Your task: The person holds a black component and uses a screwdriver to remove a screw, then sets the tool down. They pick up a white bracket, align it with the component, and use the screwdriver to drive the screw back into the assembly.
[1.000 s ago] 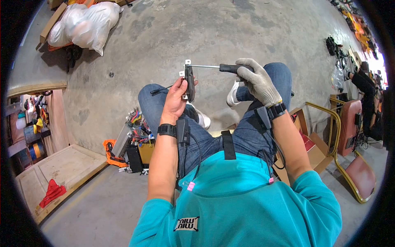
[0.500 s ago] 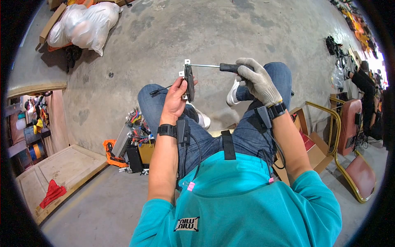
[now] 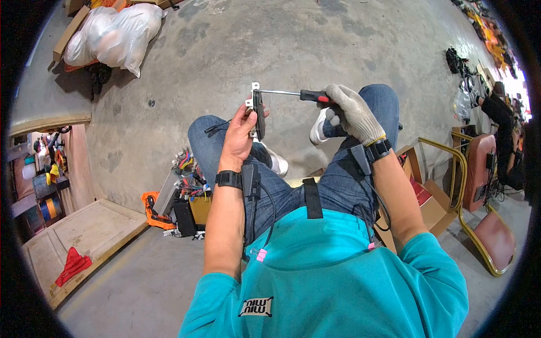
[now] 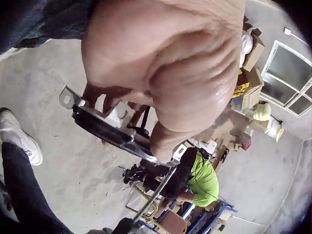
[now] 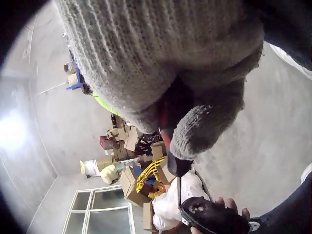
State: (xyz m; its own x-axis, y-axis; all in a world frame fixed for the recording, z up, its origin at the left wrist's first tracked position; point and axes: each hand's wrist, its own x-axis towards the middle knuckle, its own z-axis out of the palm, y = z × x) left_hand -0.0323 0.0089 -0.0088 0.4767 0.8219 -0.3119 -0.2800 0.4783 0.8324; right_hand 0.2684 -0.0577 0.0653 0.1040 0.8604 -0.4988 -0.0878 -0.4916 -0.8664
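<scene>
My bare left hand (image 3: 239, 139) holds a black oblong part (image 3: 260, 117) upright, with pale metal tabs along one side and a thin dark cable trailing off. In the left wrist view, holes show in the tabs of the part (image 4: 114, 137), and the thumb presses near one end. My gloved right hand (image 3: 356, 114) grips a screwdriver (image 3: 313, 96) by its black and red handle. Its shaft runs level to the top end of the part, tip right by the upper tab. In the right wrist view, the screwdriver (image 5: 179, 169) meets the end of the part (image 5: 214, 218).
Tangled wires (image 3: 185, 169) and an orange item (image 3: 153, 209) lie by the left leg. An open cardboard box (image 3: 442, 205) and a gold-framed chair (image 3: 463, 186) stand at the right. White bags (image 3: 121, 36) sit far left. Another person (image 4: 204, 179) in bright green is in the left wrist view.
My right fingers have shifted back on the screwdriver handle, and its red section now shows. The tip stays at the part's top end, while the left hand has barely moved.
</scene>
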